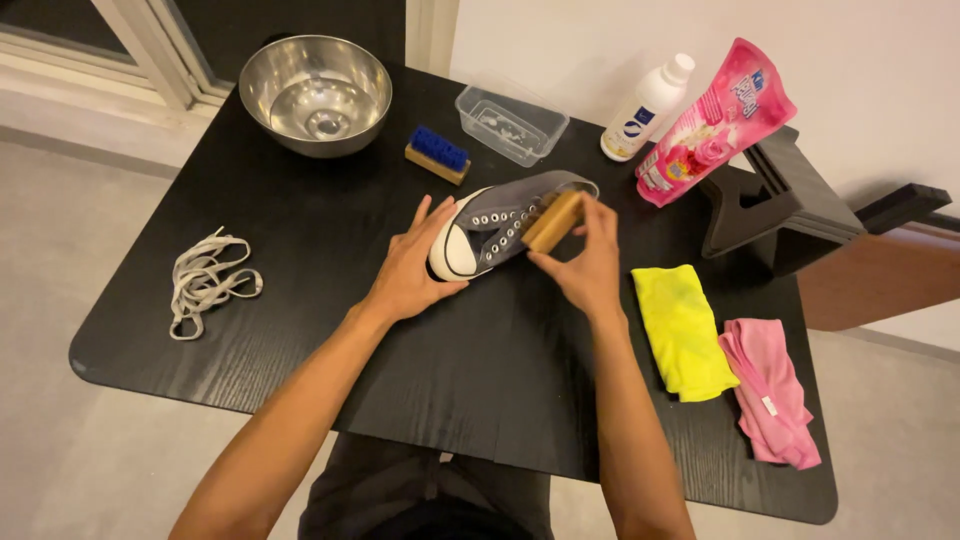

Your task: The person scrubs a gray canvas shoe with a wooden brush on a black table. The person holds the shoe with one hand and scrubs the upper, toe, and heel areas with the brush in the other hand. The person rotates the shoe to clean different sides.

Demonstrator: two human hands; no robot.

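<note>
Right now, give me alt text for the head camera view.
The right hand presses a wooden brush onto a grey canvas sneaker steadied by the left hand on a black wooden table; loose white laces lie left, folded yellow cloth right.

A grey, laceless sneaker (497, 225) lies on its side, a wooden brush (552, 220) pressed against it.

Grey sneaker (505, 225) with white toe cap, tan brush (552, 220), black wood-grain table (330, 340). Blue-bristled brush (437, 154), silver bowl (315, 93), off-white laces (208, 282), yellow cloth (684, 330), pink cloth (772, 392), pink floral pouch (715, 120), white bottle (648, 106).
</note>
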